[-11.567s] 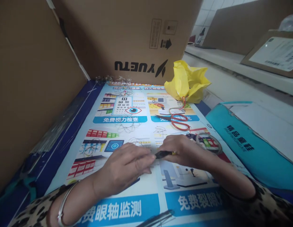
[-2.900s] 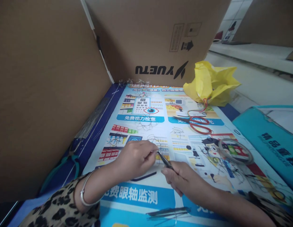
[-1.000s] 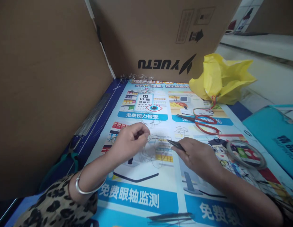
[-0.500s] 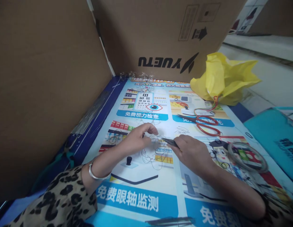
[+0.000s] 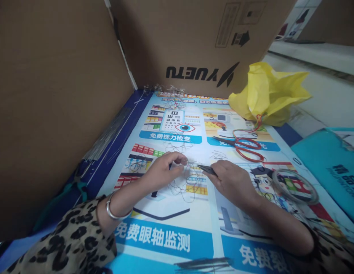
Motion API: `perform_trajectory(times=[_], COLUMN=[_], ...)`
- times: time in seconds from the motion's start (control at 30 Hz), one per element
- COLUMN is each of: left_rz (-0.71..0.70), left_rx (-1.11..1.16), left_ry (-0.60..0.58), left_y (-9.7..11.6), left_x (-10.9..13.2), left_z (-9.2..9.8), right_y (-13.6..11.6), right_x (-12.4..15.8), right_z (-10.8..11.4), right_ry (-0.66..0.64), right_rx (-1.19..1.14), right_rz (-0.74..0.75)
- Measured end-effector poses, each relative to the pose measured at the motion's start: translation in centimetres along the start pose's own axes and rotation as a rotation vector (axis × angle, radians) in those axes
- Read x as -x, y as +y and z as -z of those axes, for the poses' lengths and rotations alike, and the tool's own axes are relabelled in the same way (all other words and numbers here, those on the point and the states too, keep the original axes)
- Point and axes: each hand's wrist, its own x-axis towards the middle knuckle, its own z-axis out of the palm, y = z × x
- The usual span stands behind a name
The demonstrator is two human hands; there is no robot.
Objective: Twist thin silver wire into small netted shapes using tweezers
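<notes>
A cardboard panel [image 5: 194,42] is seen at twelve o'clock — a yellow bag [image 5: 264,89] is placed near two, a teal box [image 5: 322,152] at three o'clock.

Tiled wall [image 5: 306,5], pale ledge [image 5: 322,51], dim light

From here I see dark pliers [image 5: 207,169] in the right hand [image 5: 234,184], red-handled scissors [image 5: 235,144] and a yellow bag [image 5: 262,93] past it, and black-spotted tan sleeves [image 5: 68,238].
</notes>
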Motion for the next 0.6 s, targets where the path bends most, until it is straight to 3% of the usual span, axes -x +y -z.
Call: perform_trajectory(times=[0.33, 0.6], left_rz=[0.008, -0.033], left_rx=[0.007, 0.084], left_ry=[0.085, 0.025], left_y=[0.17, 0.75], left_x=[0.41, 0.60], left_z=[-0.51, -0.63], right_y=[0.05, 0.02], right_x=[0.14, 0.22], right_z=[-0.14, -0.12], right_ry=[0.014, 0.040], right_rx=[0.006, -0.011], right_rz=[0.019, 0.055])
